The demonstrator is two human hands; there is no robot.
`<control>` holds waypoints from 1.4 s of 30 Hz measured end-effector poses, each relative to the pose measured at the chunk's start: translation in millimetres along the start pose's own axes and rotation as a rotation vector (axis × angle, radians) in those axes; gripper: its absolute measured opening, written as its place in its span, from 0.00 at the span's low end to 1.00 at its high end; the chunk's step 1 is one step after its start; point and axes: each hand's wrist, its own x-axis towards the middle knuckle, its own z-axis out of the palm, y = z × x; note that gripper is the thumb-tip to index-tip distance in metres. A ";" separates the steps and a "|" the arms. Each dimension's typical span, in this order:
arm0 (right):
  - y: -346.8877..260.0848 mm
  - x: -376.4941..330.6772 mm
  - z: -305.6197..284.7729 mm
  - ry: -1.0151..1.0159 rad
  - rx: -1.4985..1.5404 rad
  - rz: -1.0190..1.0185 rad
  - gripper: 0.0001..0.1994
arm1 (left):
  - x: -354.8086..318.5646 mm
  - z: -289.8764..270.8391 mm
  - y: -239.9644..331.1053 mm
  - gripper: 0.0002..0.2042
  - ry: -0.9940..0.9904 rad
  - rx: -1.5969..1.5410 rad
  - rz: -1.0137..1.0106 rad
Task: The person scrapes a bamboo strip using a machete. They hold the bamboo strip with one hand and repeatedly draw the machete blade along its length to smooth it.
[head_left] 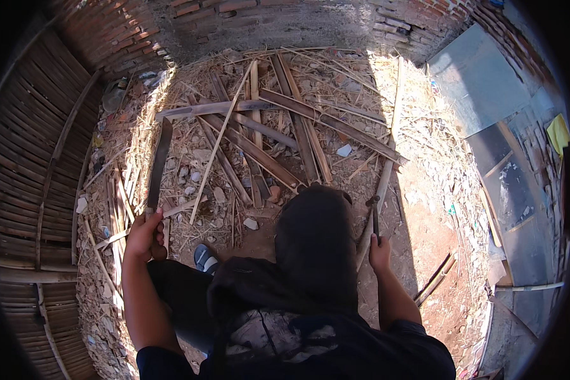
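Well apart, the left hand [143,235] clamps a machete [155,187], the right hand [379,254] a slim dark rod [375,218]; the blade [160,155] seems stiff, heavy (take its handle [159,252] only).

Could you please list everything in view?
Long machete: one, dark, left
Slim rod: one, dark, right
Split bamboo strips: many, brown, ground ahead
Thin dry scraps: many, pale, ground
Flat fragments: several, white, among strips
Brick wall: one, reddish, far side
Slatted wall: one, brown, far left
Flat sheets: several, grey, right
Limp piece: one, yellow, far right
Top: one, dark, bottom
Shoe: one, dark, lower left
Left hand: one, bare, gripping machete
Right hand: one, bare, gripping rod
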 end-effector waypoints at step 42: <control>-319.1 5.8 -49.4 -0.389 0.552 -0.730 0.15 | -44.8 100.1 -7.3 0.18 -0.232 -0.456 0.330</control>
